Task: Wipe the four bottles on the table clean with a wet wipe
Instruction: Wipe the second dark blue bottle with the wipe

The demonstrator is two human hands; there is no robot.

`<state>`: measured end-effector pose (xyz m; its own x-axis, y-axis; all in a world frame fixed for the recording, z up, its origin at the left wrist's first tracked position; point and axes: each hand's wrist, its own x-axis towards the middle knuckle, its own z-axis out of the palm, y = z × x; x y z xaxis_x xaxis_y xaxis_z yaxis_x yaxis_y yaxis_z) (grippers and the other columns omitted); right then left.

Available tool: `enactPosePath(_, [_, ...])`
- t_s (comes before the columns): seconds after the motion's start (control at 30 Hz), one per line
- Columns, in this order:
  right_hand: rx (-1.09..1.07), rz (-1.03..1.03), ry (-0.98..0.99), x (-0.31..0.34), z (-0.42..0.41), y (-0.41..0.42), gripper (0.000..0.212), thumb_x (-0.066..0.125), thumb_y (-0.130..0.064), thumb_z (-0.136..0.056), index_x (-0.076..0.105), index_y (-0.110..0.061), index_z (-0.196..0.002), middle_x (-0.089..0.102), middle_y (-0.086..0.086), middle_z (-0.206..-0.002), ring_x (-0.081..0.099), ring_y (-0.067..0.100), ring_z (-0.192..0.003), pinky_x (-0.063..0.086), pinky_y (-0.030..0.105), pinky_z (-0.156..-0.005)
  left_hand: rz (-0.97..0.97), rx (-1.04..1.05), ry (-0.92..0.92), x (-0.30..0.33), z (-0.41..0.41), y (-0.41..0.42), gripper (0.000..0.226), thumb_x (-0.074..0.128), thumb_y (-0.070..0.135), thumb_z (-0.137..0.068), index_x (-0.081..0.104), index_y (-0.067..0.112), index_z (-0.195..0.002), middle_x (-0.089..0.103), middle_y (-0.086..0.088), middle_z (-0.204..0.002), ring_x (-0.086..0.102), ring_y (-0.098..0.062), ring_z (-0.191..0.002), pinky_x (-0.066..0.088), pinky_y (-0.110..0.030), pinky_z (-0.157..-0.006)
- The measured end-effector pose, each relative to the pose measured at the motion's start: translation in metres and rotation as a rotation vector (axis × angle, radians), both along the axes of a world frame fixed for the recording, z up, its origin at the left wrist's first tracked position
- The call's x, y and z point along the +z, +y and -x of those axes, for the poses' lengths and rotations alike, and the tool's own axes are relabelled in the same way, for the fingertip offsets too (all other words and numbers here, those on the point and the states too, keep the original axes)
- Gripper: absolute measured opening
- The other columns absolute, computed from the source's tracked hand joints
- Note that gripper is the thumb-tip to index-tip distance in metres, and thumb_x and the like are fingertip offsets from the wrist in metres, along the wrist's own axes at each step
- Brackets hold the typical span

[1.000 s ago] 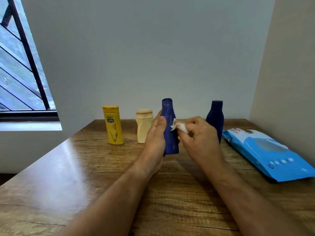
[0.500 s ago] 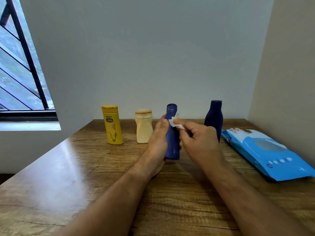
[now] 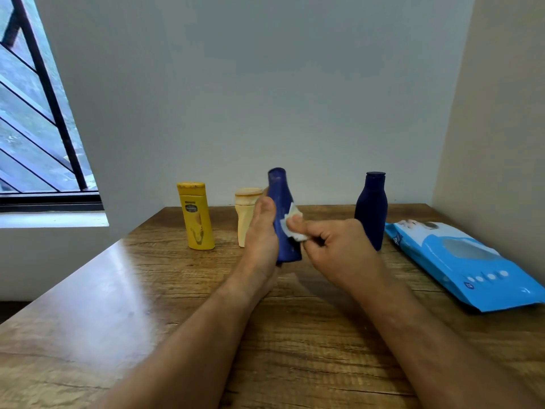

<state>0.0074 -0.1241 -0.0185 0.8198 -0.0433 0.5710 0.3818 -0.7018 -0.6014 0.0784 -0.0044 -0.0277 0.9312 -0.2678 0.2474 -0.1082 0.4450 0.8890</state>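
Note:
My left hand (image 3: 261, 234) grips a blue bottle (image 3: 281, 202) from its left side and holds it just above the wooden table (image 3: 147, 305), tilted slightly left. My right hand (image 3: 339, 249) pinches a small folded white wet wipe (image 3: 292, 224) against the bottle's right side at mid-height. A yellow bottle (image 3: 197, 215) and a cream bottle (image 3: 246, 214) stand upright behind and to the left. A dark navy bottle (image 3: 372, 208) stands upright to the right, behind my right hand.
A blue wet-wipe pack (image 3: 463, 264) lies flat on the right of the table near the beige side wall. A barred window (image 3: 35, 113) is at the far left. The grey back wall runs right behind the bottles.
The wipe has slid down the blue bottle from its neck to mid-body, and the bottle now leans a little more to the left and sits higher in my left hand.

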Motion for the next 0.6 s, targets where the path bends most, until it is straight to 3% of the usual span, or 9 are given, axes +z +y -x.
enactPosePath(0.1, [-0.025, 0.216, -0.001, -0.001, -0.001, 0.004, 0.028, 0.057, -0.032, -0.097, 0.064, -0.036, -0.123, 0.073, -0.013, -0.105, 0.065, 0.001, -0.083, 0.056, 0.021, -0.076, 0.014, 0.090, -0.002, 0.003, -0.007, 0.006, 0.043, 0.038, 0.053, -0.102, 0.061, 0.022, -0.122, 0.069, -0.011, -0.098, 0.068, -0.020, -0.084, 0.058, -0.042, -0.083])
enactPosePath(0.2, [-0.050, 0.151, -0.127, 0.001, 0.000, 0.004, 0.029, 0.058, -0.026, -0.096, 0.065, -0.027, -0.124, 0.072, -0.008, -0.113, 0.066, 0.004, -0.097, 0.053, 0.016, -0.087, 0.027, 0.038, -0.015, 0.001, -0.001, 0.001, 0.043, 0.040, 0.052, -0.100, 0.060, 0.025, -0.127, 0.069, -0.013, -0.107, 0.068, -0.025, -0.095, 0.054, -0.049, -0.096])
enactPosePath(0.3, [-0.149, -0.001, -0.262, 0.002, -0.002, 0.002, 0.028, 0.061, -0.022, -0.095, 0.067, -0.023, -0.122, 0.073, -0.007, -0.110, 0.067, 0.002, -0.093, 0.054, 0.016, -0.085, -0.006, -0.065, -0.025, -0.004, 0.007, -0.008, 0.047, 0.044, 0.051, -0.097, 0.058, 0.025, -0.134, 0.067, -0.019, -0.125, 0.065, -0.033, -0.112, 0.050, -0.052, -0.103])
enactPosePath(0.4, [-0.204, -0.078, -0.272, 0.003, -0.003, -0.001, 0.027, 0.060, -0.024, -0.097, 0.067, -0.025, -0.123, 0.073, -0.009, -0.107, 0.065, -0.001, -0.089, 0.052, 0.013, -0.084, -0.104, -0.120, -0.016, -0.007, 0.011, -0.014, 0.044, 0.038, 0.046, -0.105, 0.056, 0.022, -0.136, 0.064, -0.022, -0.128, 0.064, -0.033, -0.108, 0.048, -0.055, -0.101])
enactPosePath(0.6, [-0.053, 0.077, -0.068, -0.003, -0.002, 0.001, 0.024, 0.061, -0.027, -0.095, 0.070, -0.030, -0.117, 0.074, -0.011, -0.098, 0.064, -0.004, -0.074, 0.050, 0.010, -0.066, -0.051, 0.042, -0.023, -0.004, 0.000, -0.007, 0.040, 0.038, 0.046, -0.105, 0.059, 0.018, -0.125, 0.063, -0.017, -0.106, 0.062, -0.029, -0.096, 0.049, -0.056, -0.100])
